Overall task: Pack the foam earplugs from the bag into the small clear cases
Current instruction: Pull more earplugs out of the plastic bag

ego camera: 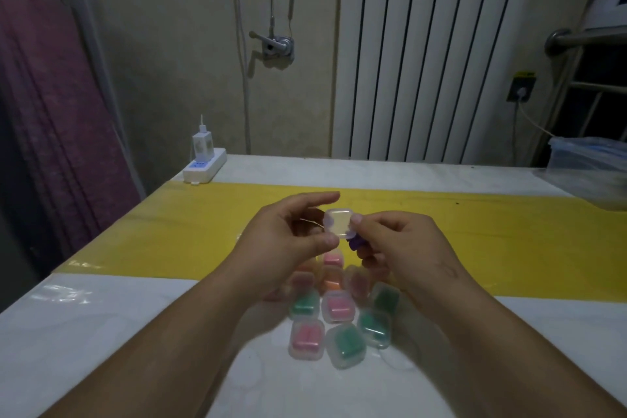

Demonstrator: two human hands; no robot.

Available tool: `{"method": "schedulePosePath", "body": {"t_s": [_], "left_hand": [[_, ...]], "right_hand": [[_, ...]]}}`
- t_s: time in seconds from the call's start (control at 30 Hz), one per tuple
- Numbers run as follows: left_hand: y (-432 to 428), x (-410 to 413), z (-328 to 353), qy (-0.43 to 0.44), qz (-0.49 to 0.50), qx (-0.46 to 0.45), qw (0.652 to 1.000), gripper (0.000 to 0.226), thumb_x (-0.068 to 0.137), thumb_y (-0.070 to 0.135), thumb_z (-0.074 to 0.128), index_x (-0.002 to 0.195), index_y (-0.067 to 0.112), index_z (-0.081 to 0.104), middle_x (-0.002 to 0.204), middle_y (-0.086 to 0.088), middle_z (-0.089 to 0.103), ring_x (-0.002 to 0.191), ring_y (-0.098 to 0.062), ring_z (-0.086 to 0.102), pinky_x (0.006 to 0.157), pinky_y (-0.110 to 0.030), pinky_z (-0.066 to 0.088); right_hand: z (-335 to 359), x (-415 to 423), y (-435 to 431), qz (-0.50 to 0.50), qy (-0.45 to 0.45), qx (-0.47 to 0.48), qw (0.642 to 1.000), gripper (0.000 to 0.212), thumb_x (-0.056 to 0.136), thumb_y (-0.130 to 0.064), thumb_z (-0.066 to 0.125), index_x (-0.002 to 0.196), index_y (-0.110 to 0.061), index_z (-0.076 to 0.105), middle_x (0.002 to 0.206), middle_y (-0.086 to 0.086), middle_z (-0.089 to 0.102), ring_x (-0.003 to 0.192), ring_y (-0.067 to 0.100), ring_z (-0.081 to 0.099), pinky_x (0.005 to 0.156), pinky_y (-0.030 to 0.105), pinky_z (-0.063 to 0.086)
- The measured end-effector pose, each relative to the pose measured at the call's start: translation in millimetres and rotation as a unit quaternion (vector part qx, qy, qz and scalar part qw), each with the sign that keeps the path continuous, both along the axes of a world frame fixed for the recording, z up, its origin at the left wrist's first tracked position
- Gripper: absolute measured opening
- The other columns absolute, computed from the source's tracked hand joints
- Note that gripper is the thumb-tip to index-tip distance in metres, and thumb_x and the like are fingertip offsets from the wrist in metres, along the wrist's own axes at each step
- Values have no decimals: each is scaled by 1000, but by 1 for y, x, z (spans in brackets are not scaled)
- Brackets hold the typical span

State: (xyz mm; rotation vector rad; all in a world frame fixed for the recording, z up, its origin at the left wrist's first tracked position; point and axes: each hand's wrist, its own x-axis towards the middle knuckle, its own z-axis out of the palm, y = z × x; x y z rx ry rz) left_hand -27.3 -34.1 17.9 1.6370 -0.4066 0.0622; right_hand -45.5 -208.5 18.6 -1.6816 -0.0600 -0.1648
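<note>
Both hands hold a small clear case (338, 222) up over the table's yellow strip. My left hand (291, 234) pinches its left edge between thumb and fingers. My right hand (397, 241) pinches the right edge and also keeps purple foam earplugs (354, 243) curled under its fingers, just below the case. The case looks empty. On the table below the hands lie several closed clear cases, some with pink earplugs (307, 339), some with green (346, 341), one with orange (331, 283). The bag is not clearly visible.
The table (101, 322) has a white top with a yellow strip (190, 224) across it. A white power strip with a charger (204, 163) sits at the far left corner. A clear plastic box (590, 156) stands at the far right. A radiator (424, 51) lines the wall behind.
</note>
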Motion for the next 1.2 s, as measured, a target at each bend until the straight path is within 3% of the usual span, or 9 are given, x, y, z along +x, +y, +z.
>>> {"method": "schedulePosePath", "body": {"t_s": [0.17,0.27,0.4,0.67,0.8,0.87,1.03,1.13,1.2], "left_hand": [[-1,-4,1,12,-9,-6,1000,51,74,-15,73,107,24,71,71,11,68,72,-13,61,65,-18,54],[-1,-4,1,8,-8,-12,1000,54,73,-16,73,107,26,70,81,3,69,75,-14,63,68,-22,56],[1,-5,2,8,-22,-25,999,35,84,-6,67,109,19,70,87,-10,74,74,-14,69,72,-30,59],[0,-2,-6,-4,-61,-28,998,27,75,-6,75,83,16,64,102,-17,69,86,-27,68,79,-41,58],[-1,-3,-4,-7,-29,-24,999,29,78,-8,73,96,14,70,96,-11,72,84,-17,68,69,-28,57],[-1,-2,-4,-13,7,-18,1000,27,79,-4,74,95,18,72,89,-7,75,79,-13,68,70,-29,56],[-1,0,-7,-23,27,-22,999,25,78,1,77,95,18,72,94,-5,75,85,-23,71,73,-33,59],[-4,-2,-6,-42,31,-3,999,23,79,-1,76,98,10,70,91,-13,72,81,-17,70,65,-20,55],[-5,-1,-7,-62,47,23,997,21,79,-1,76,95,12,70,90,-5,72,77,-10,69,65,-19,54]], "right_hand": [[-3,0,1,-3,-1,-13,1000,26,90,-30,67,75,-11,77,59,-2,64,57,14,54,54,26,44],[-3,0,3,-8,2,-11,1000,27,91,-28,66,73,-10,76,58,-2,63,57,15,54,54,27,43],[-2,0,3,-20,3,-20,1000,28,92,-28,65,73,-10,76,57,-3,64,55,13,55,54,27,45],[-5,2,2,-36,-21,-61,997,27,91,-27,66,71,-11,74,55,-3,60,54,14,51,57,32,47],[-4,3,2,-53,6,-25,998,23,89,-17,63,70,-10,75,63,3,66,58,16,54,55,30,45],[-3,3,4,-42,33,-2,999,21,87,-13,64,70,-8,75,63,4,68,59,16,56,56,30,47],[-1,-5,8,21,36,10,999,17,87,-20,70,79,-7,77,59,0,65,61,13,58,61,31,50],[-1,-5,9,18,18,-1,1000,14,87,-17,69,79,-9,78,70,8,69,64,14,58,64,34,50],[-2,-3,9,14,19,-12,1000,15,88,-18,69,80,-10,78,70,7,69,64,13,58,64,33,49]]}}
